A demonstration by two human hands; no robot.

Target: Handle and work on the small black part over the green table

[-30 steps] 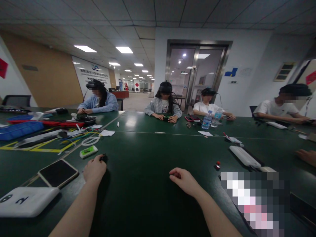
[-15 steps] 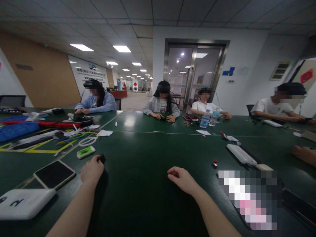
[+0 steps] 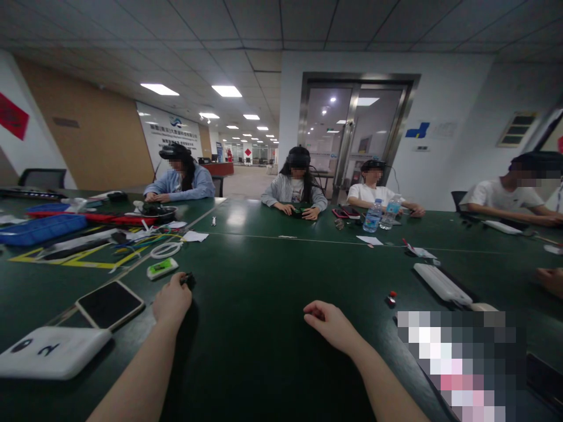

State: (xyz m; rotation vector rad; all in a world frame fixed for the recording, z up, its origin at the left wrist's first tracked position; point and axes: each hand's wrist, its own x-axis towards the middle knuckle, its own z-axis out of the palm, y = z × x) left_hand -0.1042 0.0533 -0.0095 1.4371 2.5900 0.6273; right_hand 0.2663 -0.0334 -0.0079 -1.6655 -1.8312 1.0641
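My left hand (image 3: 173, 300) is closed around a small black object (image 3: 188, 280) that sticks out past its fingertips; its kind I cannot make out. Just beyond this hand lies a green and white packet (image 3: 162, 269). A phone-like slab with a dark screen (image 3: 111, 305) is to its left. My right hand (image 3: 333, 324) rests on the dark green table (image 3: 255, 351), fingers loosely curled, a gap between thumb and index finger, nothing seen in it. A small red and silver item (image 3: 391, 298) lies to its right.
A white case (image 3: 55, 351) sits at the near left. Blue trays (image 3: 48, 228), cables (image 3: 165, 251) and tools crowd the left side. A white power bank-like bar (image 3: 441, 284) lies right, bottles (image 3: 373, 215) farther back. Several people sit around the table; one person's hand (image 3: 549, 281) is at the right edge.
The whole view has shifted slightly, with things appearing a little farther right. Both my hands keep nearly the same poses, and the black object stays in my left hand.
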